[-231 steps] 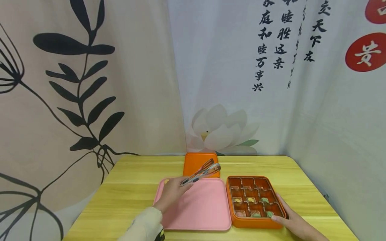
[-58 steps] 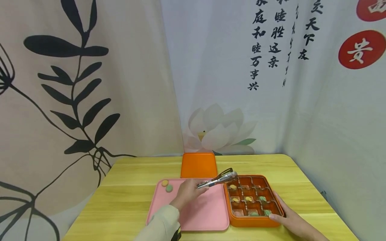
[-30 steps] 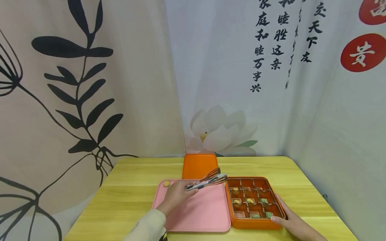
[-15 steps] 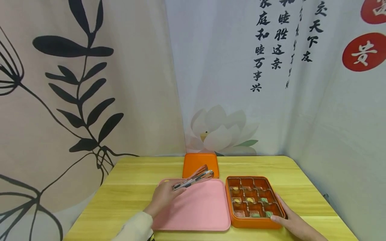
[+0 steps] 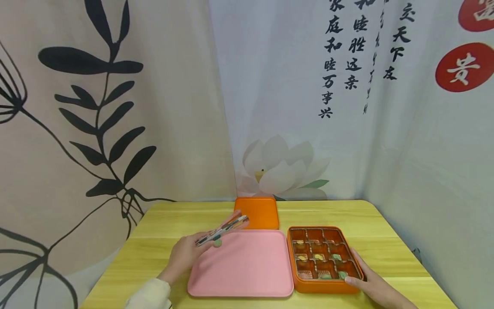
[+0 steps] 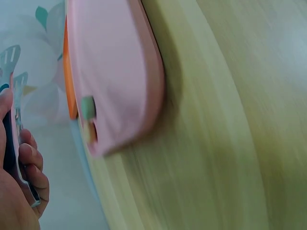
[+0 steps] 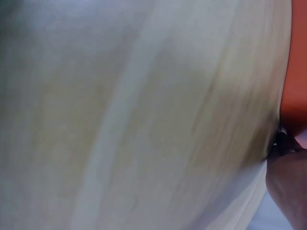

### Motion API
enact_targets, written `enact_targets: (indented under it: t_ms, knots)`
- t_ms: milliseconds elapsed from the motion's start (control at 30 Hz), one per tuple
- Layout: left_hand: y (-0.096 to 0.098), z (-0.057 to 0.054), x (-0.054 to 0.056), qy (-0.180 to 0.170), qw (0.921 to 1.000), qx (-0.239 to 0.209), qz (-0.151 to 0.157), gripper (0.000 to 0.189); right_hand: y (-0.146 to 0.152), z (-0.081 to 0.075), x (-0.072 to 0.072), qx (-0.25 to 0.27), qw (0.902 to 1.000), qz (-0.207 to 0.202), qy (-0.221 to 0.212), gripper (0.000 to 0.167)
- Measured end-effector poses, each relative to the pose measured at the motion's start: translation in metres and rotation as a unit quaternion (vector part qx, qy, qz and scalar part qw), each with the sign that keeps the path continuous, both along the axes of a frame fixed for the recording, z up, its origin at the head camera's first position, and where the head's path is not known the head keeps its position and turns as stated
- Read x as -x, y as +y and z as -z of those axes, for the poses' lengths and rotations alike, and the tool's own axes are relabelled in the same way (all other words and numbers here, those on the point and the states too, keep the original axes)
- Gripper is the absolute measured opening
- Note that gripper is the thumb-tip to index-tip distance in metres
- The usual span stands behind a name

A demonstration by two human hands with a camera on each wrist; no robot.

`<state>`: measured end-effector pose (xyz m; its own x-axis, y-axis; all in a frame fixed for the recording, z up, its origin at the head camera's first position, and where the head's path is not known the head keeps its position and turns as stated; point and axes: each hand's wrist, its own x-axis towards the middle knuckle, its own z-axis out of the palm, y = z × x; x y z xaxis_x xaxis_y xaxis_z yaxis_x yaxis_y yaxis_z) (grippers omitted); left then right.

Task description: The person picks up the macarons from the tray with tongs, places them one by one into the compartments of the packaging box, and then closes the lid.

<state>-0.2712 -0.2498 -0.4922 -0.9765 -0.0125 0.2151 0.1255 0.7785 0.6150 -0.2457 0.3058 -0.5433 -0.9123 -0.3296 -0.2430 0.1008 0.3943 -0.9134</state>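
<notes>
My left hand holds metal tongs by the handle end, above the left edge of the pink tray. The tongs point up and to the right, and their two ends stand apart with nothing between them. On the tray a small round green piece shows just below the tongs. The left wrist view shows a yellowish piece beside it, near the tray's corner. My right hand grips the near right corner of the orange divided box, thumb at the front rim. Several yellow and green pieces lie in its compartments.
An orange lid-like square lies behind the tray. The tray and box stand side by side on a yellow wooden table. Printed curtains hang behind and to the right of the table.
A yellow piece has been added at the box's left side. My left hand has since moved left with the tongs, from the box to beyond the tray's left edge. My right hand has stayed.
</notes>
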Motion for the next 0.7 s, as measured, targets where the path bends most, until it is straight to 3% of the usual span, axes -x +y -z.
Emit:
enact_targets:
  t_ms: [300, 567, 700]
  knots:
    - [-0.039, 0.000, -0.013, -0.022, 0.9988, 0.028, -0.034, 0.046, 0.000, 0.001, 0.000, 0.004, 1.0000, 0.001, -0.003, 0.090]
    - [-0.070, 0.010, -0.027, -0.039, 0.9961, 0.065, -0.045, 0.031, 0.000, 0.000, 0.000, 0.023, 0.9996, -0.013, -0.006, 0.088]
    - [-0.077, 0.016, -0.033, -0.045, 0.9949, 0.076, -0.049, 0.036, 0.000, 0.000, -0.002, 0.013, 0.9999, -0.008, 0.000, 0.089]
